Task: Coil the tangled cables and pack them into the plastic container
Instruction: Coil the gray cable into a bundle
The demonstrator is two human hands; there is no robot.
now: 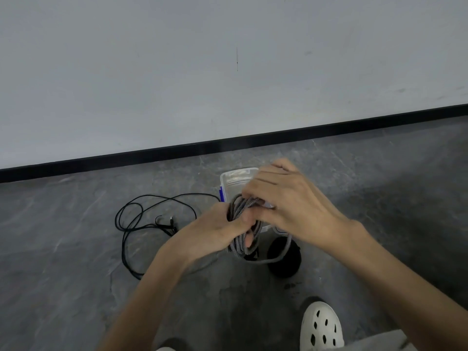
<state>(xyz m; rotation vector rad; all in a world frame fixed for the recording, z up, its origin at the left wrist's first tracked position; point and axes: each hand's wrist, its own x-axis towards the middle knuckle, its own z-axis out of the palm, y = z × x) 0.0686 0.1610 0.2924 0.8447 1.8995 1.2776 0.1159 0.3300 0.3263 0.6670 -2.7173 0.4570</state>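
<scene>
fingers (249,240) of the left hand (210,231) curl through the grey cable (239,245) coil, thumb pressed across its loops. right hand (291,198) sits over the top, its fingers (253,191) bent and pinching a strand there. a loose tail (268,261) hangs below the coil and sweeps across a black round thing (288,267) on the floor. likely step: winding the last turns. to do it well, hold the left grip firm so the loops stay even, feed the tail in without twist, and tuck the end under a turn. just behind the hands lies the clear container (235,178), partly hidden. to its left a black cable (168,227) sprawls tangled, not yet coiled.
</scene>
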